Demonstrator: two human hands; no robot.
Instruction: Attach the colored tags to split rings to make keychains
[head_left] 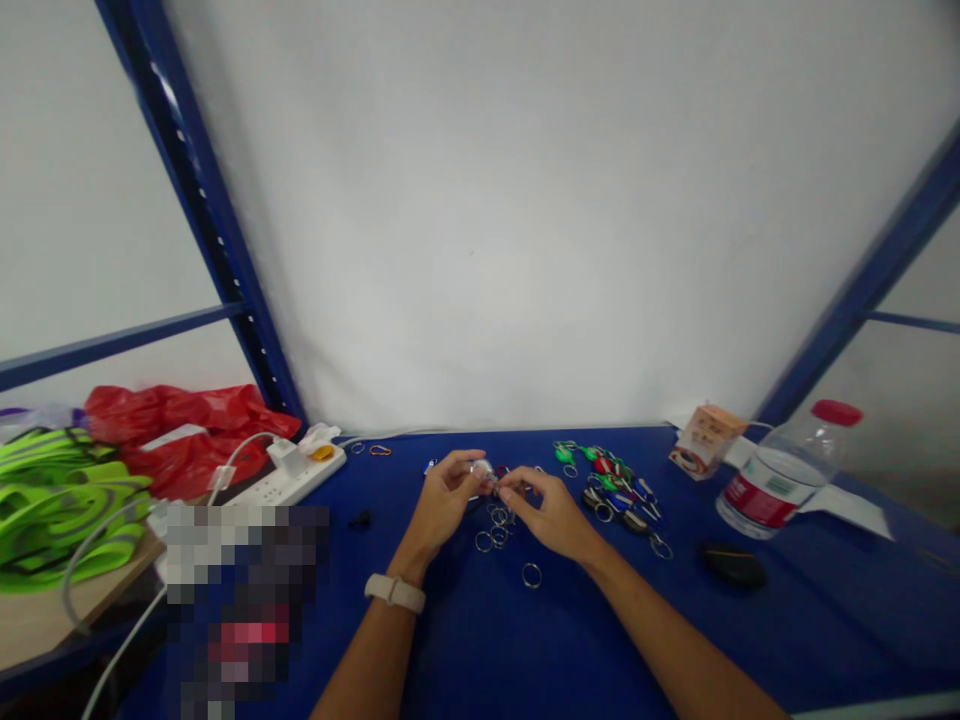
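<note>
Over the blue table (465,640), my left hand (444,492) grips a small shiny whitish round piece (482,468) between thumb and fingers. My right hand (549,508) meets it from the right, its thumb and forefinger pinched at the piece's near end. What sits in that pinch is too small to make out. Just below my fingers lies a small cluster of metal split rings (498,518), and one loose split ring (532,575) rests nearer to me. To the right of my right hand is a pile of keychains (619,490) in green, red, blue and black.
A water bottle (776,475), a small box (705,442) and a black pouch (733,565) stand at the right. On the left are a white power strip (289,484) with cables, a red plastic bag (195,430) and neon-green straps (71,510). An orange carabiner (380,451) lies near the wall.
</note>
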